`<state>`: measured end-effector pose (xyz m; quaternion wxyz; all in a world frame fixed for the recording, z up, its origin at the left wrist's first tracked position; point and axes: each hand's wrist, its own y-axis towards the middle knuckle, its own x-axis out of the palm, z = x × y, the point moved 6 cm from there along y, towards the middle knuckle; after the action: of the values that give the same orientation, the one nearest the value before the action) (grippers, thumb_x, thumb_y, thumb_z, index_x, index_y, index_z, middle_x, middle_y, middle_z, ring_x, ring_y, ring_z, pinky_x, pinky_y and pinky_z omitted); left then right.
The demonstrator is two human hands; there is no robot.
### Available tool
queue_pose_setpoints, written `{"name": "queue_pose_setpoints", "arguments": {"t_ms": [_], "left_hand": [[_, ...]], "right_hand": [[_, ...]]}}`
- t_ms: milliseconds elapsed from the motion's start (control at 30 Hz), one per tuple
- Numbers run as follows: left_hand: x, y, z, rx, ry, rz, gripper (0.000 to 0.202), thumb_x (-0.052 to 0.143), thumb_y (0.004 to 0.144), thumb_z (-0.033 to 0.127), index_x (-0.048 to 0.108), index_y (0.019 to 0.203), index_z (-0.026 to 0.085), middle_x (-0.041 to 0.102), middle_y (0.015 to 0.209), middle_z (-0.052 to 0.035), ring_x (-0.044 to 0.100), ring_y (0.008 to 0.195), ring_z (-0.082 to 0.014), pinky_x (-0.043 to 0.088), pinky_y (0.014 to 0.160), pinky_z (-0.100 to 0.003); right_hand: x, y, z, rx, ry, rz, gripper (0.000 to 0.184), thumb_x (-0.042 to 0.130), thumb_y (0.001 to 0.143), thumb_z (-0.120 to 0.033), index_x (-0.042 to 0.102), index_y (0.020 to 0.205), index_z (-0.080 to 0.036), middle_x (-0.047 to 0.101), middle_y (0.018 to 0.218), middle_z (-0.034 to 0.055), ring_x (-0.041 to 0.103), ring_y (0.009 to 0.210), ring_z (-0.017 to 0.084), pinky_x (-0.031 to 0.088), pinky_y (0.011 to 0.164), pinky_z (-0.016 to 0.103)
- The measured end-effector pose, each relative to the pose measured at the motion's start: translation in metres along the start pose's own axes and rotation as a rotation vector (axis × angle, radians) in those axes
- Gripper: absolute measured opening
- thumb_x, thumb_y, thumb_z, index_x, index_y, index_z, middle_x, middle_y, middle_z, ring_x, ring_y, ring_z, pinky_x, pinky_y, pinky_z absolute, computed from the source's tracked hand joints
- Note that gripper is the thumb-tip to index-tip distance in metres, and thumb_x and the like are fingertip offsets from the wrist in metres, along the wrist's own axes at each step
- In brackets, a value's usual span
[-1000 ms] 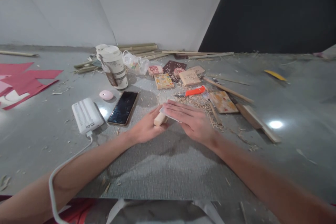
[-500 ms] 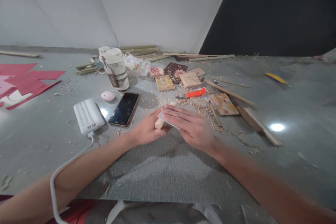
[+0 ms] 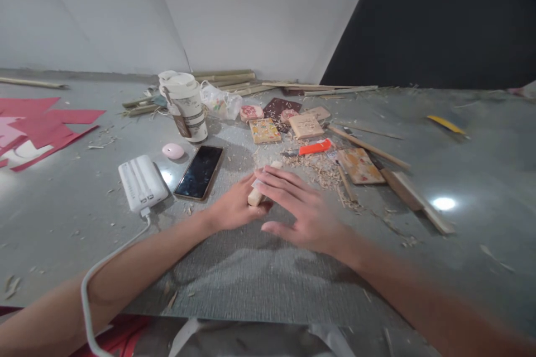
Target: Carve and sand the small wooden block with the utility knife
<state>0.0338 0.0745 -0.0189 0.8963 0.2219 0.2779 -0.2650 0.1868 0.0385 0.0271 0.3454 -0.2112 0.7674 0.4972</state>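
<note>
My left hand [image 3: 232,204] is closed around a small pale wooden block [image 3: 255,198], whose near end pokes out beside the thumb. Over the top of the block, my right hand [image 3: 304,206] presses a whitish piece of sandpaper [image 3: 255,183] with its long fingers, and its thumb hangs apart below. Most of the sandpaper is covered by those fingers. Just beyond the hands lies an orange-handled craft knife [image 3: 315,147] among curled wood shavings [image 3: 324,172]. Left of the hands rests a black phone [image 3: 200,173].
A white power bank [image 3: 142,184] has a cable running over my left forearm. Behind it are a pink rounded case [image 3: 173,150] and a paper cup [image 3: 188,114]. Patterned square blocks [image 3: 266,130], wooden sticks [image 3: 368,146] and a yellow tool [image 3: 446,123] lie farther back and right.
My right thumb has come away from the sandpaper and spread downward, while its fingers now cover more of the sheet. The left hand keeps its hold on the wooden block.
</note>
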Motion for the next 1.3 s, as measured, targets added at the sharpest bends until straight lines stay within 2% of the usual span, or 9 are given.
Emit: {"name": "queue_pose_setpoints", "arguments": {"t_ms": [133, 233, 300, 433, 500, 767, 1000, 1133, 1300], "left_hand": [[0.0016, 0.0003, -0.0018, 0.038, -0.010, -0.008, 0.028, 0.062, 0.102, 0.034, 0.070, 0.123, 0.019, 0.071, 0.140, -0.0153, 0.064, 0.137, -0.0361, 0.056, 0.118, -0.057], [0.0013, 0.0000, -0.0030, 0.083, 0.006, 0.015, 0.039, 0.066, 0.101, 0.040, 0.065, 0.135, 0.020, 0.067, 0.151, -0.0170, 0.062, 0.142, -0.0373, 0.054, 0.120, -0.058], [0.0016, 0.0000, -0.0030, 0.077, 0.015, 0.010, 0.035, 0.065, 0.101, 0.038, 0.067, 0.131, 0.020, 0.068, 0.149, -0.0165, 0.062, 0.141, -0.0373, 0.054, 0.120, -0.058], [0.0012, 0.0006, -0.0009, 0.006, -0.004, -0.012, 0.021, 0.060, 0.098, 0.027, 0.070, 0.116, 0.020, 0.074, 0.130, -0.0117, 0.067, 0.129, -0.0335, 0.057, 0.116, -0.056], [0.0002, 0.0009, 0.0008, -0.007, -0.011, -0.006, 0.022, 0.061, 0.097, 0.026, 0.069, 0.116, 0.020, 0.074, 0.128, -0.0115, 0.068, 0.126, -0.0327, 0.059, 0.113, -0.055], [0.0015, 0.0001, -0.0013, 0.047, 0.021, -0.012, 0.024, 0.062, 0.104, 0.037, 0.070, 0.121, 0.022, 0.072, 0.139, -0.0130, 0.067, 0.133, -0.0348, 0.058, 0.115, -0.054], [0.0013, -0.0008, -0.0029, 0.057, 0.021, 0.002, 0.034, 0.063, 0.107, 0.048, 0.069, 0.126, 0.021, 0.070, 0.143, -0.0152, 0.065, 0.138, -0.0361, 0.055, 0.119, -0.054], [0.0020, -0.0015, -0.0033, 0.076, 0.053, 0.000, 0.032, 0.061, 0.108, 0.050, 0.070, 0.122, 0.022, 0.069, 0.146, -0.0145, 0.062, 0.143, -0.0368, 0.053, 0.123, -0.054], [0.0028, -0.0014, -0.0051, 0.090, 0.055, 0.008, 0.038, 0.062, 0.108, 0.049, 0.067, 0.134, 0.022, 0.070, 0.147, -0.0144, 0.062, 0.144, -0.0368, 0.052, 0.124, -0.056]], "right_hand": [[-0.0005, 0.0018, -0.0011, 0.008, -0.012, 0.018, 0.046, 0.062, 0.114, -0.028, 0.057, 0.159, -0.019, 0.065, 0.164, 0.0137, 0.052, 0.162, 0.028, 0.052, 0.132, 0.051], [-0.0015, 0.0023, -0.0021, -0.002, -0.011, 0.040, 0.045, 0.055, 0.114, -0.015, 0.058, 0.159, -0.020, 0.067, 0.162, 0.0118, 0.053, 0.160, 0.025, 0.052, 0.132, 0.049], [-0.0010, 0.0014, -0.0014, 0.001, -0.004, 0.039, 0.045, 0.056, 0.115, -0.020, 0.057, 0.160, -0.021, 0.066, 0.162, 0.0117, 0.053, 0.161, 0.026, 0.053, 0.131, 0.051], [0.0015, -0.0014, 0.0007, 0.016, 0.019, 0.016, 0.060, 0.066, 0.112, -0.049, 0.053, 0.164, -0.021, 0.063, 0.165, 0.0142, 0.052, 0.162, 0.032, 0.053, 0.131, 0.057], [0.0025, -0.0022, 0.0009, 0.025, 0.025, 0.007, 0.064, 0.066, 0.111, -0.053, 0.052, 0.165, -0.022, 0.062, 0.167, 0.0141, 0.051, 0.162, 0.033, 0.053, 0.130, 0.058], [0.0004, 0.0007, -0.0026, 0.047, 0.008, 0.048, 0.051, 0.064, 0.112, -0.025, 0.054, 0.162, -0.027, 0.066, 0.163, 0.0096, 0.056, 0.158, 0.030, 0.056, 0.128, 0.056], [-0.0003, 0.0012, -0.0021, 0.030, -0.004, 0.050, 0.048, 0.064, 0.111, -0.020, 0.057, 0.158, -0.025, 0.067, 0.162, 0.0105, 0.057, 0.157, 0.029, 0.056, 0.128, 0.054], [-0.0004, 0.0012, -0.0013, 0.036, -0.003, 0.045, 0.049, 0.063, 0.111, -0.021, 0.056, 0.160, -0.027, 0.067, 0.161, 0.0088, 0.057, 0.157, 0.029, 0.057, 0.127, 0.055], [-0.0009, 0.0019, -0.0015, 0.038, 0.006, 0.038, 0.050, 0.061, 0.112, -0.021, 0.055, 0.161, -0.028, 0.067, 0.162, 0.0084, 0.057, 0.157, 0.029, 0.057, 0.127, 0.056]]}}
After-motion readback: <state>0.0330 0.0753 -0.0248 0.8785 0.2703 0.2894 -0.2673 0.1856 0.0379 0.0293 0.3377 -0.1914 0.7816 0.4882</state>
